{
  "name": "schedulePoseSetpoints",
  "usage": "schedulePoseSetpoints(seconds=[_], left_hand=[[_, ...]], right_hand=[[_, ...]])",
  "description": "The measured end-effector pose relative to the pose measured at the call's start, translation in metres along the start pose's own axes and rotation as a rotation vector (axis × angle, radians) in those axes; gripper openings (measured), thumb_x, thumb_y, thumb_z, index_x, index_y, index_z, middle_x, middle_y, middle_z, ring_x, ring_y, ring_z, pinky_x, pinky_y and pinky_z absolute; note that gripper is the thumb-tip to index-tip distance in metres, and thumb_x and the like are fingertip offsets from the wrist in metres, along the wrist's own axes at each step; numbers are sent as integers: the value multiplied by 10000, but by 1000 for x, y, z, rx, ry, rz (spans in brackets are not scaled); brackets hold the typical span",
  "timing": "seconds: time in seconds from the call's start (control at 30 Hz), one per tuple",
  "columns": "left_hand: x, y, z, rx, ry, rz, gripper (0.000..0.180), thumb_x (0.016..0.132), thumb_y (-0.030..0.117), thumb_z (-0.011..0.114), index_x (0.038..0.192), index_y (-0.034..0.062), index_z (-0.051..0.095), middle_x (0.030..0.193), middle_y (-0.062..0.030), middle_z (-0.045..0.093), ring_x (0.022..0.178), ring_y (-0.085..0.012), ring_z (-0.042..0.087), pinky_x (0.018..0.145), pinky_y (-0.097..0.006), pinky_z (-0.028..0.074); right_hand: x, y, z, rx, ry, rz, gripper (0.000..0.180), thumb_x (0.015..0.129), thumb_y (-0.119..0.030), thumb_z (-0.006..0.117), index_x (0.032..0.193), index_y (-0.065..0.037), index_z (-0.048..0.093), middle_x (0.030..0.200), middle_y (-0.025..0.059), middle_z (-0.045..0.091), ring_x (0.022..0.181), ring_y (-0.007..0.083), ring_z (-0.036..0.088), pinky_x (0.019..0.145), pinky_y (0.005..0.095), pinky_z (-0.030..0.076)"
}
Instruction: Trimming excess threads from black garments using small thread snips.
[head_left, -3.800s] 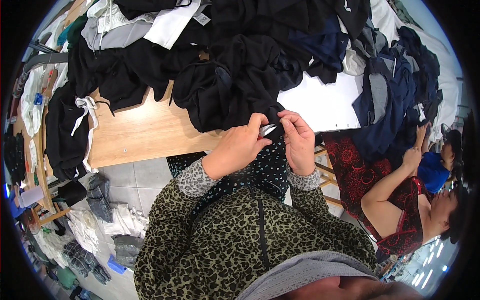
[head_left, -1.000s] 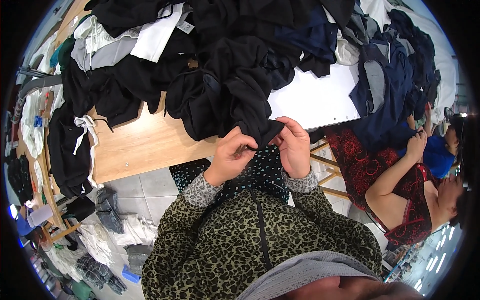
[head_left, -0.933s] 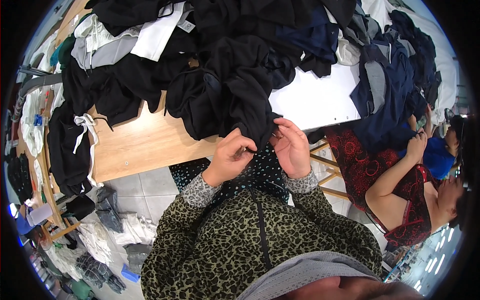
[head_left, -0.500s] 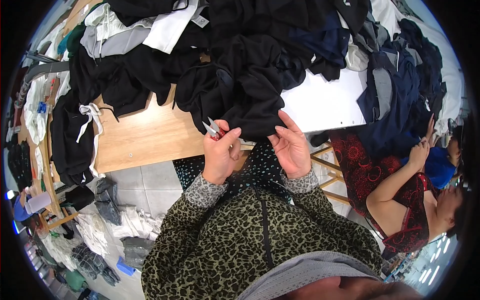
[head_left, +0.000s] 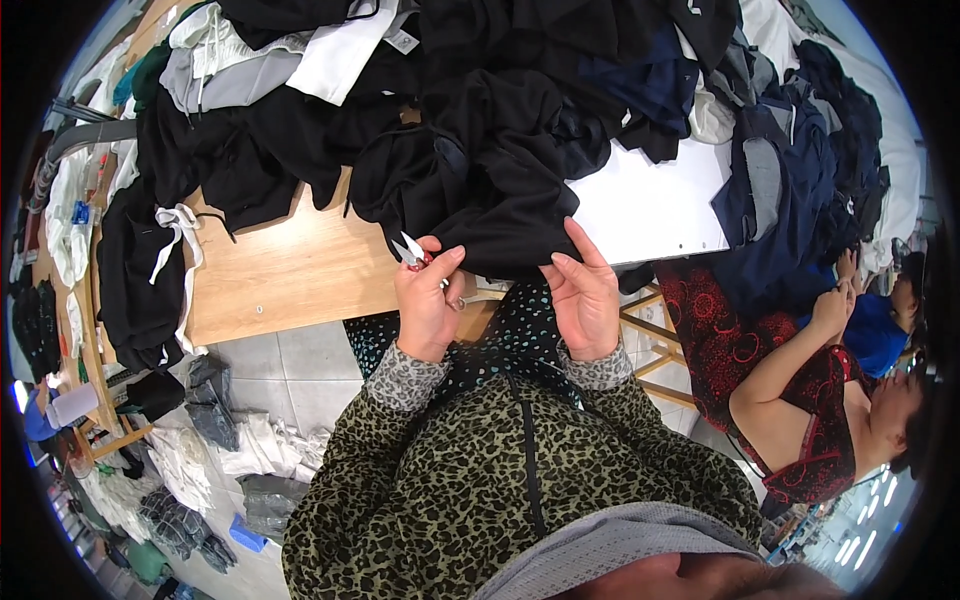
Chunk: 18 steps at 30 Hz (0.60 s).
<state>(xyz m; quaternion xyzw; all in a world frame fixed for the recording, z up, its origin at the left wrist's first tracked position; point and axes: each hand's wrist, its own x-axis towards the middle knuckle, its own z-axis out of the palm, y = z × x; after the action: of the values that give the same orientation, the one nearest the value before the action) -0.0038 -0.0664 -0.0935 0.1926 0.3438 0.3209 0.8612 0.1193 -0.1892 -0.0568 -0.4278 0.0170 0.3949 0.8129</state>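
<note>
A black garment [head_left: 500,225] lies bunched at the table's near side, its front edge stretched between my two hands. My left hand [head_left: 428,305] is closed around a pair of thread snips [head_left: 410,256] with red handles. Their metal blades point up and away, spread a little apart. The left thumb and fingertip also touch the garment's left edge. At the garment's right corner, my right hand [head_left: 588,300] pinches the cloth by the thumb, with the index finger stretched along the edge.
Black, navy and white clothes [head_left: 540,40] are heaped across the far side of the wooden table [head_left: 285,270]. A white board [head_left: 655,205] lies to the right. A person in a red-patterned dress [head_left: 720,350] sits at the right. Bagged clothes [head_left: 265,450] lie on the floor at left.
My left hand has shifted slightly left with the snips, and the garment's front edge is drawn out wider. My right hand has barely moved.
</note>
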Motion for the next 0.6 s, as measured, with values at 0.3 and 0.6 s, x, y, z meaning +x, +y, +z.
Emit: schedulePoseSetpoints(seconds=[0.3,0.6], left_hand=[[6,-10,-6,26,24,-26,214,783,-32,636,914,57,492,685,-27,521,396,-86,361,378,-221,239],[9,-14,-7,50,58,15,215,780,-36,638,910,47,489,696,-22,519,406,-87,367,381,-217,249]], right_hand=[[-3,3,-1,-32,-47,-26,465,831,94,539,1285,33,457,1158,107,570,900,134,597,842,274,489],[-4,1,2,38,-28,-35,482,831,100,531,1299,41,435,1135,107,572,907,140,596,855,280,486]])
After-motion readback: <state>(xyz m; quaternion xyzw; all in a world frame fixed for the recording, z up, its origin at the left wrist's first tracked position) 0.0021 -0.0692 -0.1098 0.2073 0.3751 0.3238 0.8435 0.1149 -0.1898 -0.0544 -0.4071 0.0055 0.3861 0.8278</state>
